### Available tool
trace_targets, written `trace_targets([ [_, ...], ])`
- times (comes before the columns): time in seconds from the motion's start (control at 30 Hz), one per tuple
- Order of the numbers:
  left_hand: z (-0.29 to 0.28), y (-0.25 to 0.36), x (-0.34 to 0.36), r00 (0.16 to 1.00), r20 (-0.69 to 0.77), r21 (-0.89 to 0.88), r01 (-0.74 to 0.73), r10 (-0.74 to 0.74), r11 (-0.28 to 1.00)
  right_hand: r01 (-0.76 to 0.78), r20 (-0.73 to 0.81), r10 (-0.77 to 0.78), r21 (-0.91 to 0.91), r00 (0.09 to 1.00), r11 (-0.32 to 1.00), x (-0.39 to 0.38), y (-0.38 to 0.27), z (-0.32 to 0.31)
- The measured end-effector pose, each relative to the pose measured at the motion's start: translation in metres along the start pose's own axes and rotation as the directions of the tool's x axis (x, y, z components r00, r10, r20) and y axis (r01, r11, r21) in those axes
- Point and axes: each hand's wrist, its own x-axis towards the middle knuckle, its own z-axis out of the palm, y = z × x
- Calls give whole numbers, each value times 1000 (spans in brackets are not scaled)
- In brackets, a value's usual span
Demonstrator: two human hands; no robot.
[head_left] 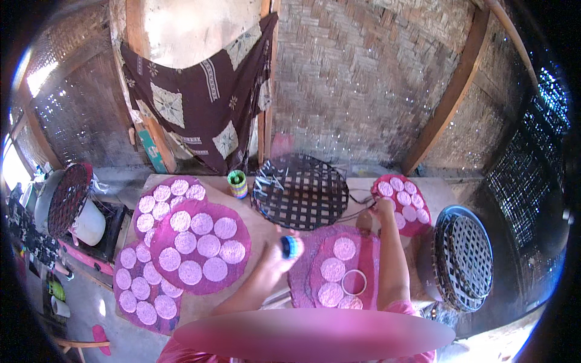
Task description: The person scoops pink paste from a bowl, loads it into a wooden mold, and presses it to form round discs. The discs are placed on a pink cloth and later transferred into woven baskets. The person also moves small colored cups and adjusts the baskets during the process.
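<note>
My left hand point(275, 257) is wrapped round a small blue and black cylinder point(290, 247), perhaps a cup or can. My right hand point(381, 209) reaches to the left edge of a small round magenta mat point(407, 226) with several pale pink discs on it. Its fingers are closed, and what they hold, if anything, cannot be made out. Between my arms lies a magenta mat point(370, 245) with several flat pink discs point(333, 270) in its left part. A thin white ring point(364, 284) rests on that mat near the discs.
A black openwork woven tray point(301, 193) stands beyond my hands, beside a green container point(237, 184). Overlapping magenta mats with pink discs point(200, 242) cover the table's left. Woven trays point(465, 260) top a pot at right. A white bucket point(89, 224) stands far left.
</note>
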Motion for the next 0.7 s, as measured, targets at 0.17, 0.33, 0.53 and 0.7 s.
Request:
trace_targets([
  [0.17,-8,38,-100,853,-115,453,-411,509,791,331,-220,-676,-740,703,585,-74,-9,0],
  [0.33,-27,61,-186,690,275,958,-254,670,-132,481,267,-402,-397,876,782,-206,-14,15],
  [0.53,-63,47,-252,696,238,898,109,678,-427,410,316,-304,-358,899,839,-286,7,-5],
  [0.7,-96,66,-272,647,182,906,182,741,-382,414,261,-339,-735,904,538,-299,45,-35],
])
